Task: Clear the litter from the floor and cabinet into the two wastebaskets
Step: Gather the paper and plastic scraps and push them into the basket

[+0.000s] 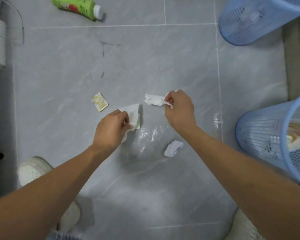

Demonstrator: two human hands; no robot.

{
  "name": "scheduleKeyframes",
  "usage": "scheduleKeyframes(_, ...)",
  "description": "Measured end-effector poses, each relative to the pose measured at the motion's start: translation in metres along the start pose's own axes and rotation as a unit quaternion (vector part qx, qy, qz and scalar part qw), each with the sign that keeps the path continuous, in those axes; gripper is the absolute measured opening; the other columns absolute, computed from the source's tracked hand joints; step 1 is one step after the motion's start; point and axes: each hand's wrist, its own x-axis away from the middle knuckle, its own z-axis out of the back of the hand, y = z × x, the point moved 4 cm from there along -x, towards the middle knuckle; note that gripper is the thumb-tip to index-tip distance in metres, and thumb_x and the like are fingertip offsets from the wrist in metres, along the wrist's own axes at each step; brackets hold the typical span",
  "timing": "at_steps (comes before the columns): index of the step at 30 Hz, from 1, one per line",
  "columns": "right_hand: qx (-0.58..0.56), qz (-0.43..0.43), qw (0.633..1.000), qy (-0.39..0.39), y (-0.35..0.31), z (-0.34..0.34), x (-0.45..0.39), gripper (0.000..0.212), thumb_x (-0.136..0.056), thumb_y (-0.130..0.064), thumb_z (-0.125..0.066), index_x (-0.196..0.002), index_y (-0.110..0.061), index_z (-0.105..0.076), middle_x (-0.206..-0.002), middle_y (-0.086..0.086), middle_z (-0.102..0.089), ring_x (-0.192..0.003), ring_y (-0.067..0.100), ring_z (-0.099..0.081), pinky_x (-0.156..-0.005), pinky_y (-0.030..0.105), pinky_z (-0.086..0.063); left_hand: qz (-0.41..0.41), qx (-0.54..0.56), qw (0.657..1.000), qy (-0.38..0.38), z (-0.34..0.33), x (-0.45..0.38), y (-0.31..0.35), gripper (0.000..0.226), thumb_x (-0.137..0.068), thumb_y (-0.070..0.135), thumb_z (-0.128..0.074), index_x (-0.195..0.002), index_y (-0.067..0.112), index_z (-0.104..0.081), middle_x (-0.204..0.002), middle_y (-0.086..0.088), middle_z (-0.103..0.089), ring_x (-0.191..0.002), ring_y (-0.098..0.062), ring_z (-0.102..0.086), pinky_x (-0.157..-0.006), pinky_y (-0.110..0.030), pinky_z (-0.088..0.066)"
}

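Now a flat tissue (132, 113) and a crumpled tissue (154, 99) sit mid-floor, pinched by the left hand (111, 129) and right hand (178, 110). Loose pinches could drop them short of the near wastebasket (260, 135) at the floor's right edge.

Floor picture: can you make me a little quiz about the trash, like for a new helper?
1. True or false: the green bottle stands upright.
2. What does the right hand pinch?
A. crumpled white tissue
B. a spoon
C. a sock
3. Fill in: both wastebaskets are ____ in colour.

Key:
1. False. It lies on its side on the floor.
2. A. The left hand holds a flat white paper.
3. Blue: the near wastebasket and the far wastebasket.
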Motion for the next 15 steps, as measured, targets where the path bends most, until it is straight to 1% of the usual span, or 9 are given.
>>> scheduleKeyframes(3, -0.027, -0.001, 0.999, 0.017, -0.003, 0.027, 0.012, 0.013, -0.081, 0.0, -0.062, -0.084, -0.012, -0.066, -0.087, 0.001, -0.057, -0.073, 0.02, -0.058, -0.066, 0.038, -0.048, -0.003, -0.019, 1.0, 0.011, 0.018, 0.004, 0.018, 0.018, -0.09, 0.019, -0.069, -0.082, 0.019, -0.053, -0.077, 0.007, -0.054, -0.069, -0.024, -0.054, -0.057, -0.037, -0.044)
scheduleKeyframes(5, -0.04, -0.006, 0.999, 0.023, -0.005, 0.046, 0.019, 0.014, -0.081, 0.001, -0.061, -0.083, -0.012, -0.066, -0.087, 0.0, -0.057, -0.072, 0.018, -0.057, -0.066, 0.038, -0.048, -0.035, -0.033, 0.999, 0.014, 0.031, 0.006, 0.04, 0.018, -0.092, 0.015, -0.06, -0.086, 0.021, -0.043, -0.07, 0.005, -0.051, -0.064, -0.027, -0.051, -0.052, -0.037, -0.04)
scheduleKeyframes(6, -0.046, -0.007, 0.998, 0.029, -0.006, 0.056, 0.022, 0.015, -0.08, 0.002, -0.06, -0.082, -0.012, -0.066, -0.087, -0.001, -0.057, -0.071, 0.017, -0.057, -0.066, 0.038, -0.049, -0.055, -0.038, 0.998, 0.013, 0.038, 0.007, 0.053, 0.017, -0.093, 0.013, -0.056, -0.091, 0.021, -0.042, -0.068, 0.004, -0.05, -0.062, -0.028, -0.051, -0.05, -0.036, -0.038)
scheduleKeyframes(7, -0.053, -0.008, 0.998, 0.04, -0.007, 0.069, 0.026, 0.016, -0.079, 0.002, -0.06, -0.082, -0.012, -0.066, -0.086, -0.001, -0.057, -0.071, 0.017, -0.057, -0.066, 0.039, -0.049, -0.076, -0.039, 0.996, 0.011, 0.044, 0.008, 0.069, 0.016, -0.093, 0.011, -0.054, -0.097, 0.022, -0.044, -0.068, 0.005, -0.05, -0.062, -0.028, -0.051, -0.049, -0.035, -0.038)
scheduleKeyframes(9, -0.065, -0.017, 0.995, 0.07, -0.007, 0.099, 0.035, 0.016, -0.076, 0.004, -0.059, -0.08, -0.011, -0.064, -0.086, -0.001, -0.056, -0.07, 0.018, -0.057, -0.064, 0.042, -0.049, -0.109, -0.024, 0.994, 0.017, 0.057, 0.009, 0.105, 0.021, -0.094, 0.009, -0.051, -0.107, 0.024, -0.054, -0.075, 0.006, -0.055, -0.065, -0.026, -0.055, -0.052, -0.037, -0.045)
scheduleKeyframes(10, -0.067, -0.022, 0.994, 0.087, -0.007, 0.116, 0.042, 0.016, -0.074, 0.004, -0.059, -0.079, -0.011, -0.064, -0.086, -0.001, -0.056, -0.07, 0.019, -0.056, -0.063, 0.042, -0.048, -0.127, -0.01, 0.992, 0.023, 0.062, 0.009, 0.124, 0.021, -0.093, 0.009, -0.051, -0.106, 0.023, -0.06, -0.078, 0.007, -0.057, -0.066, -0.023, -0.056, -0.055, -0.039, -0.049)
scheduleKeyframes(11, -0.067, -0.027, 0.992, 0.104, -0.004, 0.136, 0.049, 0.017, -0.073, 0.004, -0.058, -0.079, -0.011, -0.063, -0.086, -0.001, -0.056, -0.07, 0.018, -0.055, -0.062, 0.041, -0.047, -0.147, 0.008, 0.989, 0.028, 0.066, 0.01, 0.147, 0.02, -0.093, 0.01, -0.051, -0.1, 0.022, -0.065, -0.08, 0.009, -0.059, -0.066, -0.019, -0.056, -0.058, -0.04, -0.05)
scheduleKeyframes(13, -0.072, -0.036, 0.987, 0.137, 0.004, 0.179, 0.066, 0.016, -0.072, 0.004, -0.058, -0.079, -0.011, -0.061, -0.086, -0.002, -0.054, -0.07, 0.018, -0.054, -0.062, 0.039, -0.047, -0.182, 0.043, 0.982, 0.028, 0.069, 0.016, 0.198, 0.02, -0.091, 0.014, -0.051, -0.091, 0.019, -0.069, -0.081, 0.011, -0.06, -0.063, -0.012, -0.056, -0.06, -0.039, -0.051)
scheduleKeyframes(15, -0.06, -0.047, 0.982, 0.173, 0.021, 0.226, 0.086, 0.014, -0.073, 0.001, -0.06, -0.08, -0.01, -0.061, -0.086, -0.002, -0.054, -0.069, 0.016, -0.053, -0.063, 0.033, -0.045, -0.217, 0.079, 0.973, 0.017, 0.066, 0.023, 0.255, 0.023, -0.089, 0.019, -0.048, -0.092, 0.018, -0.071, -0.084, 0.011, -0.061, -0.065, -0.011, -0.058, -0.061, -0.037, -0.053)
